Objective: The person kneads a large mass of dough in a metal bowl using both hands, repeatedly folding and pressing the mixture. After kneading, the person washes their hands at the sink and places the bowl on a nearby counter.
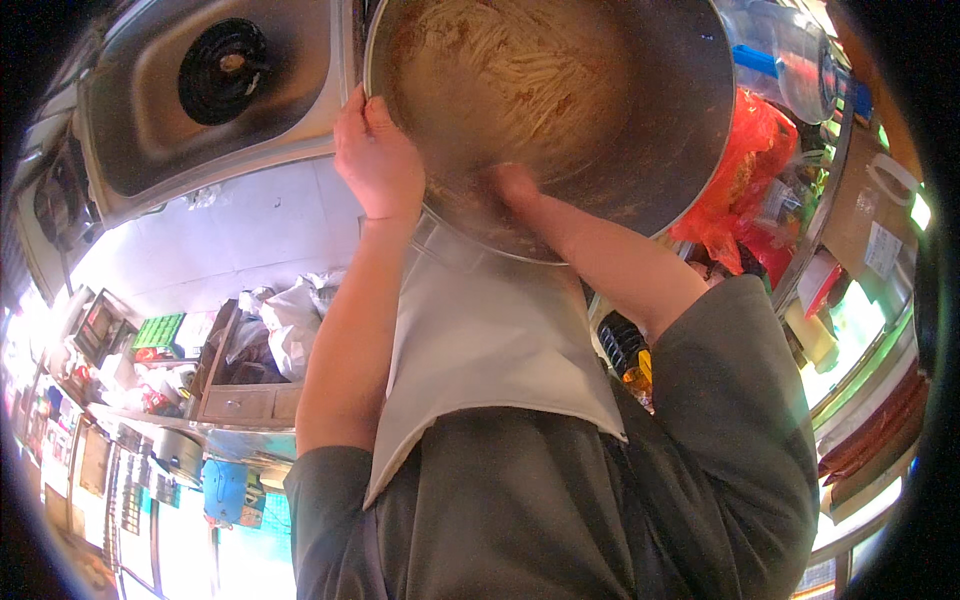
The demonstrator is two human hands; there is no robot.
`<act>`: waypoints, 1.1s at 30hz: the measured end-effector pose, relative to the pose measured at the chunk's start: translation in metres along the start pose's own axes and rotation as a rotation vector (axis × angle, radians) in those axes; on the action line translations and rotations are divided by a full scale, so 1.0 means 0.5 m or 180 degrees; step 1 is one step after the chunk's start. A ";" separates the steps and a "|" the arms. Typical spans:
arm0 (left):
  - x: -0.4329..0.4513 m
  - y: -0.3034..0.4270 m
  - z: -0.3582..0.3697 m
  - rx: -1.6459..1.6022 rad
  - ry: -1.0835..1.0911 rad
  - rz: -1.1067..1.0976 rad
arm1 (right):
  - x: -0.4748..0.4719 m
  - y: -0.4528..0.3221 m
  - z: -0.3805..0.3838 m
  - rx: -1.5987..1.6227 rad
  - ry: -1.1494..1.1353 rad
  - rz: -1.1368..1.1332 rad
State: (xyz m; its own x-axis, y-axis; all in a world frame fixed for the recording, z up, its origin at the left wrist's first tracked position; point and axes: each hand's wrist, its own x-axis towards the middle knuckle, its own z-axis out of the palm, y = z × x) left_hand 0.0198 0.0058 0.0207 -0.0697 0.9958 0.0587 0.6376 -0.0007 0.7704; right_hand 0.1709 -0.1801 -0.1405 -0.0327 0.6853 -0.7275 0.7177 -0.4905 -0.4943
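A large round metal pan point(667, 127), dark inside, is tilted in front of me at the top of the picture. My left hand point(379, 154) grips its near left rim, thumb and fingers over the edge. Inside lies a beige mass point(517, 67) with thin, pale strips or ridges; whether it is wet or powdery I cannot tell. My right hand point(514, 186) reaches over the near rim, down to the pan's inner wall beside the mass. Its fingers are blurred and partly hidden, so whether they hold anything does not show.
At the upper left is a metal sink point(307, 127) with a black drain point(223, 71). Right of the pan are a red plastic bag point(742, 172) and a clear plastic container point(802, 64). A wooden cabinet point(240, 403) with white bags point(289, 319) stands lower left. A pale apron point(495, 337) covers my front.
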 end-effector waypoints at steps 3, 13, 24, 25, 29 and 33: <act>0.003 -0.003 0.001 0.0082 0.0035 0.0120 | 0.041 -0.124 -0.002 -0.0164 0.0380 0.0314; 0.007 0.008 -0.011 -0.0115 -0.0259 -0.0241 | 0.129 -0.379 -0.181 0.8164 0.0428 0.0190; 0.001 -0.005 -0.001 -0.0465 -0.0164 -0.0182 | -0.037 0.157 -0.527 0.3698 0.1050 0.0951; 0.001 -0.005 -0.001 -0.0431 -0.0137 -0.0062 | -0.057 0.186 -0.532 0.2435 0.1235 0.0867; 0.003 -0.004 -0.004 -0.0338 -0.0052 0.0179 | -0.117 0.278 -0.526 -0.1477 0.0486 0.0683; 0.003 -0.001 -0.004 -0.0262 0.0041 0.0284 | -0.140 0.336 -0.355 -0.3134 -0.0480 -0.0352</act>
State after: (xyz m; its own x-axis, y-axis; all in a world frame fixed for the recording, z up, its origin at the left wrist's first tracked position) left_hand 0.0177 0.0073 0.0217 -0.0258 0.9902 0.1370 0.5767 -0.0972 0.8112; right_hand 0.4171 -0.2149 -0.0880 -0.1728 0.5913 -0.7877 0.9592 0.2827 0.0018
